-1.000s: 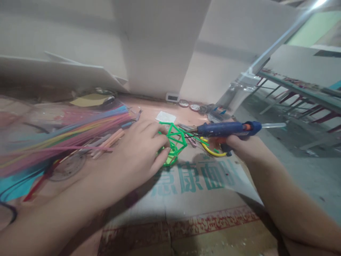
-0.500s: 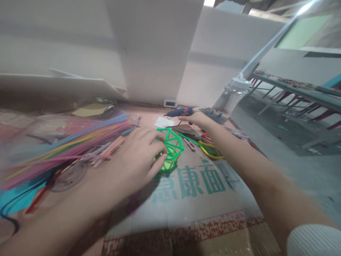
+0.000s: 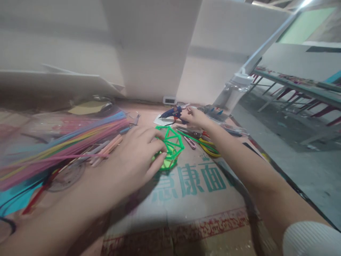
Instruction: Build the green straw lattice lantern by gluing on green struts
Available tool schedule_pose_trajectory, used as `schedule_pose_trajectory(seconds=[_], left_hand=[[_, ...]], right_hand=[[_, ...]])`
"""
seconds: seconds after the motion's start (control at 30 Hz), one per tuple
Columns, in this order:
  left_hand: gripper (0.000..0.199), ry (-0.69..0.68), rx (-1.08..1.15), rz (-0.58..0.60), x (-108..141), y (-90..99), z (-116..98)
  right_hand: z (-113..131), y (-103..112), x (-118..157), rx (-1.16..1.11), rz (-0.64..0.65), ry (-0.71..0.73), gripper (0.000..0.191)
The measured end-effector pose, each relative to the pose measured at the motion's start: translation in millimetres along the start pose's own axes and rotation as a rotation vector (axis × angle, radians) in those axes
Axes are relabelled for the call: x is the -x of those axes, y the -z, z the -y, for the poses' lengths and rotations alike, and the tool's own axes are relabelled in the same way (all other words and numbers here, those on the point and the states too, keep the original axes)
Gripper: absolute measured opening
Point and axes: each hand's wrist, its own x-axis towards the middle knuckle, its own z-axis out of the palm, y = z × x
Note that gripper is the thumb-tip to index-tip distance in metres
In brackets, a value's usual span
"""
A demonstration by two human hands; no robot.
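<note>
Left hand: your left hand (image 3: 141, 153) is curled, thumb and fingers pinching the near left side of the frame and covering part of it.
Green openwork frame: this frame (image 3: 174, 144), made of green sticks, sits on the printed cardboard (image 3: 186, 217) in front of you, just right of your left fingers.
Right hand: your right hand (image 3: 195, 117) is reached forward, its fingers bent at the rear of the glue gun; you cannot tell here whether they grip it.
Blue glue gun: the gun (image 3: 170, 113) has its nozzle pointing left over a white card (image 3: 159, 122), beyond the frame.
Cutting tools: a pink box cutter (image 3: 189, 143) lies right of the frame, near yellow curved handles (image 3: 210, 148).
Coloured sticks: a long bundle (image 3: 87, 137) lies to your left.
Digital display: a small white unit (image 3: 169, 100) stands against the wall.
</note>
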Motion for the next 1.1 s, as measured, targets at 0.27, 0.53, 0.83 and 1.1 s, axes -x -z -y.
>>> schedule_pose_trajectory(seconds=[0.27,0.53,0.83,1.1], left_hand=[[0.027,-0.008,-0.024,-0.004,1,2.0,-2],[0.026,-0.017,-0.064,0.019,3,-0.4,1],[0.027,0.009,-0.069,0.013,2,3.6,-6],[0.026,-0.019,-0.066,0.016,1,2.3,-7]], right_hand=[[-4,3,126,-0.047,-0.443,0.312,0.027],[22,-32,178,0.016,0.122,0.609,0.021],[23,-55,174,-0.068,0.114,0.588,0.022],[20,-56,175,-0.072,0.076,0.650,0.022]])
